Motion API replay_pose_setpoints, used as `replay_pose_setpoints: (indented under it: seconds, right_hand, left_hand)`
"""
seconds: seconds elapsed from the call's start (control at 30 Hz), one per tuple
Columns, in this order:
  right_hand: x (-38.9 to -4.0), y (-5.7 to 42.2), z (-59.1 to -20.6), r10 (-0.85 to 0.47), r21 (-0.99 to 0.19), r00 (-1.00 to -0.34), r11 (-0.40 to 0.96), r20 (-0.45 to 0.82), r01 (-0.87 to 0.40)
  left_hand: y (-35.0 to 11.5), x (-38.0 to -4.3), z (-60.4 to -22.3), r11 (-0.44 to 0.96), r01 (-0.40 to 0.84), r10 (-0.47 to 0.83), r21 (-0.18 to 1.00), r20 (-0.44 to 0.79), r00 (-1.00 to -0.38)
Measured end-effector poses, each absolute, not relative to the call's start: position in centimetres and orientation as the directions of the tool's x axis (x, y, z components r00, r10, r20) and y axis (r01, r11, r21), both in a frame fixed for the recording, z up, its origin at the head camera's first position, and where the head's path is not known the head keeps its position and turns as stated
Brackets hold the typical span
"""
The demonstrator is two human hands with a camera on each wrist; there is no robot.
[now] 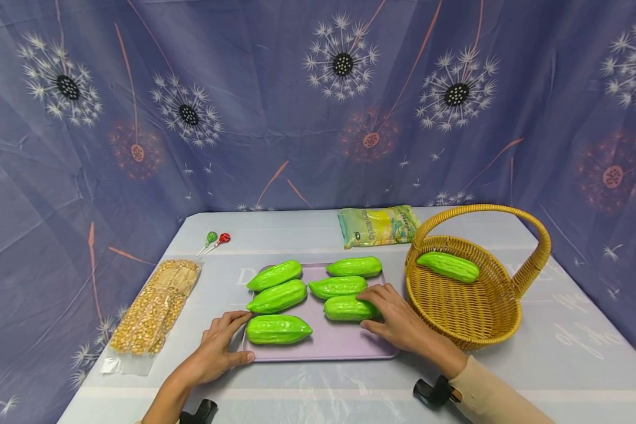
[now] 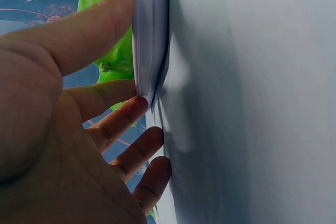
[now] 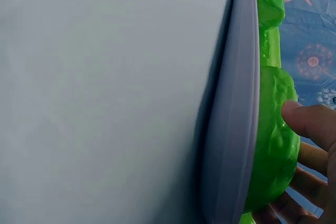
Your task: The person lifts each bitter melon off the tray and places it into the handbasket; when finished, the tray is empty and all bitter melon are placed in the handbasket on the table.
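Note:
Several green bitter melons lie on a pale purple tray [image 1: 344,347], three towards its left side and three towards its right. The right hand [image 1: 394,315] holds the right end of the front-right bitter melon [image 1: 341,308], thumb on the near side and fingers over the far side. In the right wrist view the thumb presses on that melon [image 3: 273,140]. The left hand [image 1: 219,347] rests against the tray's left edge, beside the front-left bitter melon [image 1: 277,330]. In the left wrist view its fingertips touch the tray's rim [image 2: 149,30], fingers fairly straight.
A wicker basket [image 1: 461,324] with a tall handle stands right of the tray, holding one bitter melon [image 1: 449,266]. A bag of corn kernels [image 1: 151,309] lies at the left. Behind are a green lollipop [image 1: 211,237], a red lollipop [image 1: 223,238] and a yellow-green packet [image 1: 378,226].

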State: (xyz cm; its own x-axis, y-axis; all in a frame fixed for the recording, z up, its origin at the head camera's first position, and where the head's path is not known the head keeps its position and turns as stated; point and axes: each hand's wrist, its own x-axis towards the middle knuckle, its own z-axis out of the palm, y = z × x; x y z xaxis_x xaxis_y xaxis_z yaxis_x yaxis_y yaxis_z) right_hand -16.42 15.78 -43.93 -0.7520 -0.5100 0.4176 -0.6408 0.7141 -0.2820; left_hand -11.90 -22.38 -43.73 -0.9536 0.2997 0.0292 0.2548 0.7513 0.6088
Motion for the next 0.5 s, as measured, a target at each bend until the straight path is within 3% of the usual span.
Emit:
replay_pose_setpoints:
  seconds: [0.23, 0.5]
  right_hand:
    - [-16.92, 15.69, -44.33, -0.509, -0.251, -0.736, 0.719, 0.446, -0.649]
    - [-17.01, 15.60, -44.54, -0.501, -0.268, -0.769, 0.738, 0.396, -0.619]
  left_hand:
    - [-22.32, -11.86, -43.81, 0.748, 0.262, 0.301, 0.610, 0.040, -0.953]
    - [-22.32, -11.84, -43.91, 0.748, 0.253, 0.297, 0.613, 0.031, -0.954]
